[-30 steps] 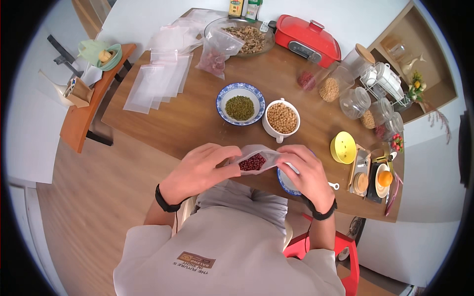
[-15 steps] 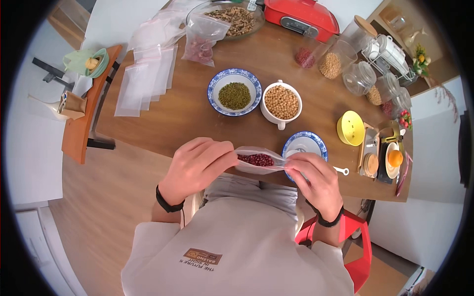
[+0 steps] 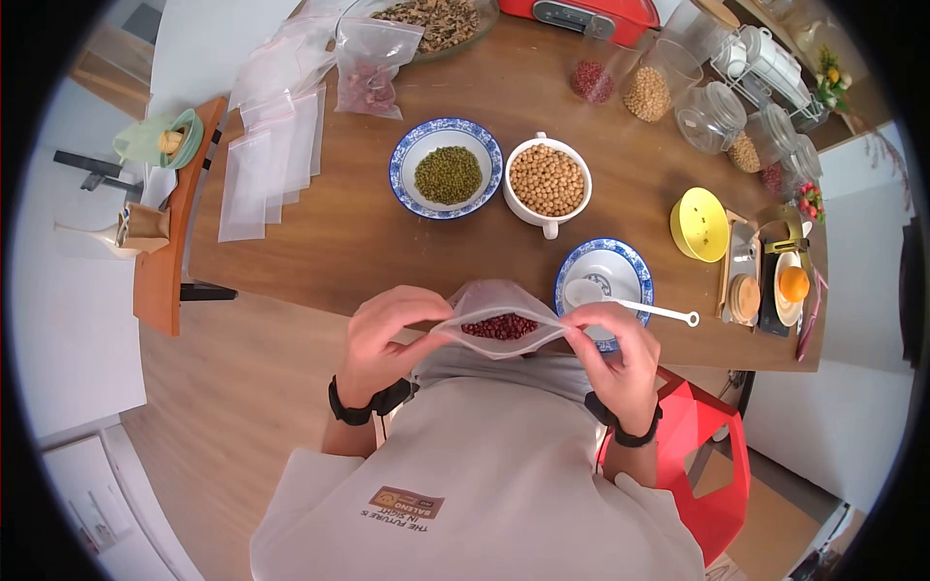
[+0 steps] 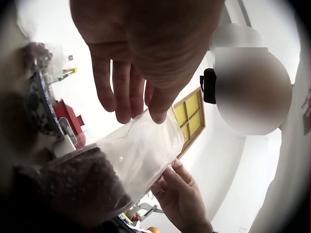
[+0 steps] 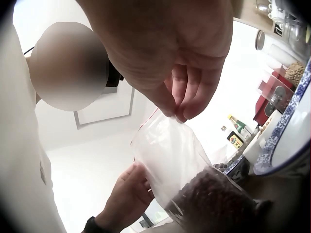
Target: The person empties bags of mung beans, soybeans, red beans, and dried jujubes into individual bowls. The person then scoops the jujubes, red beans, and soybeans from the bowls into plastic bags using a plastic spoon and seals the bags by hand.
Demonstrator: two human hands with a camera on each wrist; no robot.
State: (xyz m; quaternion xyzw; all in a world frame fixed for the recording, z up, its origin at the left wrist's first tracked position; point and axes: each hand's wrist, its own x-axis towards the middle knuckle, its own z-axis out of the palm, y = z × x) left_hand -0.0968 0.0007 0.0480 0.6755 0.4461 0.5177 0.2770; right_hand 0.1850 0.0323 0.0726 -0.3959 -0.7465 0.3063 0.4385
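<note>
A clear plastic bag with dark red beans in its bottom is held at the table's front edge, its mouth spread wide. My left hand pinches the left end of the rim between thumb and fingers. At the right end, my right hand pinches the rim with thumb and fingertips. In the left wrist view the bag hangs below the left fingers, beans at its lower end. The right wrist view shows the right fingertips on the bag's upper corner.
A blue-rimmed bowl with a white spoon stands beside my right hand. Beyond are a bowl of green beans, a white pot of chickpeas, a yellow bowl and flat empty bags. Jars stand at the back right.
The bag's mouth has widened from a narrow slit, and more of the beans shows. Both hands still hold the rim. The head view has shifted, uncovering more of the blue-rimmed bowl and spoon.
</note>
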